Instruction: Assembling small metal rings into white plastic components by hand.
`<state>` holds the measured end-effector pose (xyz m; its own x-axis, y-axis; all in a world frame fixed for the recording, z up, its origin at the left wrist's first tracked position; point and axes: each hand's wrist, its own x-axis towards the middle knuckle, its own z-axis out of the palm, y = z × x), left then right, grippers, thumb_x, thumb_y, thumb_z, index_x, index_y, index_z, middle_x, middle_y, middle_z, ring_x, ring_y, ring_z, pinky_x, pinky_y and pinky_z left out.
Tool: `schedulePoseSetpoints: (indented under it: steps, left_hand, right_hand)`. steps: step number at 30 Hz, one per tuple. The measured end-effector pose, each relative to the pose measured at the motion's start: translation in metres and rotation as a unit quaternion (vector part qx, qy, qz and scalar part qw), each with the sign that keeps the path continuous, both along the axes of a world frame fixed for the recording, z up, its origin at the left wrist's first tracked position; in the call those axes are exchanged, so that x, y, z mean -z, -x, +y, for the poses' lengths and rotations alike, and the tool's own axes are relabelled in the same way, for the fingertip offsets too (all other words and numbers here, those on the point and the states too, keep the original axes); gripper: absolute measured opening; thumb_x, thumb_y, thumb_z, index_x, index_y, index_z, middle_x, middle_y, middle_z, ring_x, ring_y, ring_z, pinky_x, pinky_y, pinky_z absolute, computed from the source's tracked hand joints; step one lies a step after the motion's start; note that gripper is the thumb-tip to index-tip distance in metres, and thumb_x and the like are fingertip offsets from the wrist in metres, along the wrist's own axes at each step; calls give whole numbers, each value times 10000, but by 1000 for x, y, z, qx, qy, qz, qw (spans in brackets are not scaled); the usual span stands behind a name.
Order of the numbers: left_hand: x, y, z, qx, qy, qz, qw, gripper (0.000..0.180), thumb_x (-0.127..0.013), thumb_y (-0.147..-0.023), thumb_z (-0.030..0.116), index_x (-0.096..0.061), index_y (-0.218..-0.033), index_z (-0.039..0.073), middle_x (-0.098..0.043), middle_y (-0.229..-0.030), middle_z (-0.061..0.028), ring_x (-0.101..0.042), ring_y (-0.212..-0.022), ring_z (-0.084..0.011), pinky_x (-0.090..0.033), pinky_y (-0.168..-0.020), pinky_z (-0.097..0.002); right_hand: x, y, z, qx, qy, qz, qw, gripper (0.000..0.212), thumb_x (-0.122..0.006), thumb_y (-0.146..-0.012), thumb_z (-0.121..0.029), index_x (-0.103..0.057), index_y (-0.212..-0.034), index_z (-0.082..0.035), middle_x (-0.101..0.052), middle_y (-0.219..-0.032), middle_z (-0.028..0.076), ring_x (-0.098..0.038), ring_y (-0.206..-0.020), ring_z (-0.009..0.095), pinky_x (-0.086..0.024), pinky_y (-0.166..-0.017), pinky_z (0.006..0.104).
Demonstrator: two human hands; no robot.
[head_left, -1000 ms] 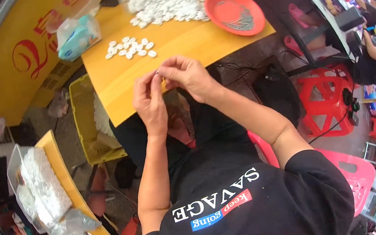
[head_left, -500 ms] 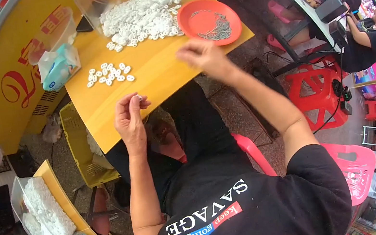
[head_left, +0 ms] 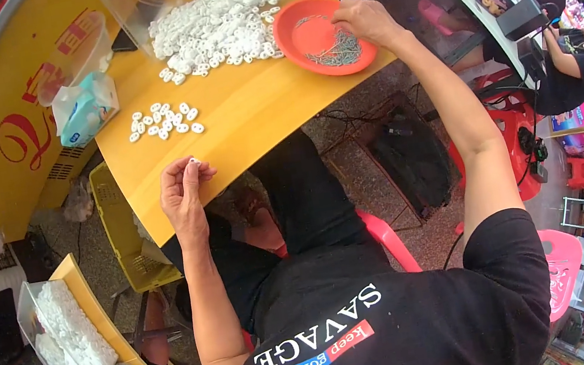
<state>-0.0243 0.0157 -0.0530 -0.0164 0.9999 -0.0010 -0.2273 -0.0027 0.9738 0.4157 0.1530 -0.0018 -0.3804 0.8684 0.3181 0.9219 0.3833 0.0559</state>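
Note:
Near the front edge of the wooden table, my left hand pinches a small white oval plastic piece between thumb and fingers. At the table's right side, my right hand reaches over the rim of a red plate, fingers bent down close together at the small grey metal pins or screws. Whether the fingertips have hold of one is hidden. Between my left hand and the back lies a small group of white two-holed oval pieces. Behind it spreads a large heap of the same pieces.
A clear bin stands behind the heap. At the table's left are a tissue pack and, below, a yellow crate. Another clear bin of white pieces sits lower left. Red stools and two people are on the right.
My right hand has moved right and away from me, from in front of the red plate to over its contents. My left hand has shifted slightly left, still pinching the white piece.

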Motion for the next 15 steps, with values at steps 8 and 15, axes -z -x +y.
schedulePoseSetpoints:
  steps: [8,15]
  left_hand:
    - [-1,2,-1,10,4,-9,1000,151,-584,-958,96,-559,-1050,-21,-654,-915,-107,-653,-811,-181,-525,-768,-285]
    - [-10,1,-3,-12,55,-54,997,164,-620,-933,100,-575,-1040,-15,-655,-911,-105,-658,-796,-185,-520,-762,-282]
  right_hand:
    - [1,1,12,-24,64,-74,995,129,-649,-832,-182,-671,-917,-87,-658,-939,100,-658,-882,296,-537,-767,410]
    - [-2,34,-3,-45,59,182,980,123,-644,-843,-91,-622,-907,12,-642,-755,131,-634,-684,192,-503,-637,308]
